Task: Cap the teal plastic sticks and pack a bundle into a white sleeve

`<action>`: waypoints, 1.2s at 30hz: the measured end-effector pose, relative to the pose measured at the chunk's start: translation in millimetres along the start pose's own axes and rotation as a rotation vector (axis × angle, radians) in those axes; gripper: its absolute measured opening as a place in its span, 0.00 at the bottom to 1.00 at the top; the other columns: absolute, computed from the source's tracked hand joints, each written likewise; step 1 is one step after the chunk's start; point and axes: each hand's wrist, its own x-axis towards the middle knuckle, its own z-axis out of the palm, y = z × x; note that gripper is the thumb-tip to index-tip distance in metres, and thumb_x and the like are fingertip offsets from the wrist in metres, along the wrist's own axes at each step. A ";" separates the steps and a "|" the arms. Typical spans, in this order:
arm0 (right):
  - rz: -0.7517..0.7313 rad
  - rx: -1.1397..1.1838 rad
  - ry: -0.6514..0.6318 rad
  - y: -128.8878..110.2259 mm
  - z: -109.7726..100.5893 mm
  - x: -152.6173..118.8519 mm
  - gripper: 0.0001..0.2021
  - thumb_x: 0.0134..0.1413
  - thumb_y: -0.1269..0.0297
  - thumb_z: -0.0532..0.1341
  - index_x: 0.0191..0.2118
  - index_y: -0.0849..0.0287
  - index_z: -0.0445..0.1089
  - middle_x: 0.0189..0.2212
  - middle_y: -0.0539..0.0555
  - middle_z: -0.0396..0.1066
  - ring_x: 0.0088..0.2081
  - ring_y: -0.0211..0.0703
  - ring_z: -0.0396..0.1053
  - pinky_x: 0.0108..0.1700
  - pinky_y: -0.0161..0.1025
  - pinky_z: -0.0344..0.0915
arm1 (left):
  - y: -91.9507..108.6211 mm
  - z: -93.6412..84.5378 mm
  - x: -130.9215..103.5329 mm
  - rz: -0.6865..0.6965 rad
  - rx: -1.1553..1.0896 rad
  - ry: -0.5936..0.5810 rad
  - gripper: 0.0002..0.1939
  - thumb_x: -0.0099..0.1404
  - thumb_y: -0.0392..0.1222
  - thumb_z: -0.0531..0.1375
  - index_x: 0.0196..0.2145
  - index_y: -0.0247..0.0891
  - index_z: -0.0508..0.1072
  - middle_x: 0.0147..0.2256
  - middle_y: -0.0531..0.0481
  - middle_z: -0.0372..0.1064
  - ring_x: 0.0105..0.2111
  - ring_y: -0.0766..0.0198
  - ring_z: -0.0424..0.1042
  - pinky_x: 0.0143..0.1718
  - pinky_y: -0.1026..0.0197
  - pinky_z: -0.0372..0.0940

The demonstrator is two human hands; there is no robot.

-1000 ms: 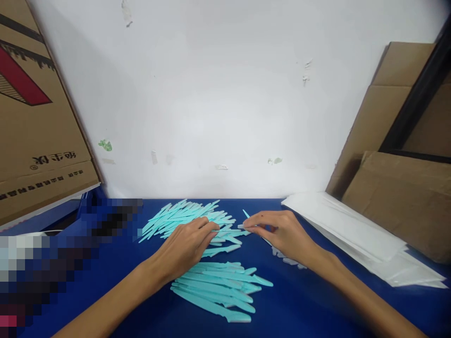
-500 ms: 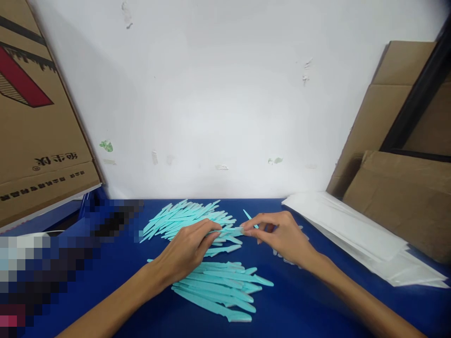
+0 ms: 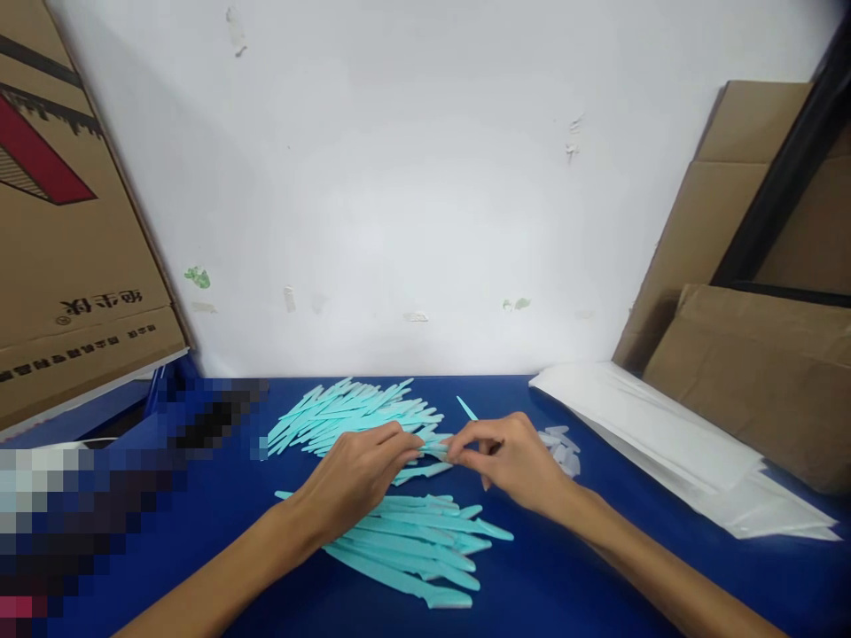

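My left hand [image 3: 363, 470] and my right hand [image 3: 509, 456] meet fingertip to fingertip over the blue table, both pinching a small turquoise stick between them. Behind my left hand lies a large loose pile of turquoise sticks [image 3: 352, 409]. Nearer to me, partly under my left forearm, a second group of turquoise sticks [image 3: 412, 540] is spread out roughly side by side. One more turquoise stick [image 3: 466, 408] points up past my right hand, its lower end hidden. Small translucent pieces [image 3: 562, 450] lie just beyond my right wrist.
White sheets or bags [image 3: 665, 434] lie on the table [image 3: 565, 585] at the right. Brown cardboard [image 3: 751, 381] leans behind them, and a printed carton [image 3: 86, 239] stands at the left. A white wall [image 3: 412, 195] closes off the back.
My right hand has shifted slightly left and down, uncovering more of the translucent pieces. Both hands keep their pinch, and the fingertips are a little closer together.
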 end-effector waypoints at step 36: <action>0.205 -0.744 -0.280 22.7 -56.0 4.9 0.08 0.59 0.54 0.61 0.37 0.50 0.75 0.29 0.49 0.79 0.32 0.46 0.74 0.29 0.37 0.55 | -15.5 -8.5 -0.7 -0.224 0.053 -0.381 0.08 0.72 0.39 0.53 0.37 0.41 0.71 0.36 0.51 0.70 0.28 0.64 0.66 0.27 0.61 0.52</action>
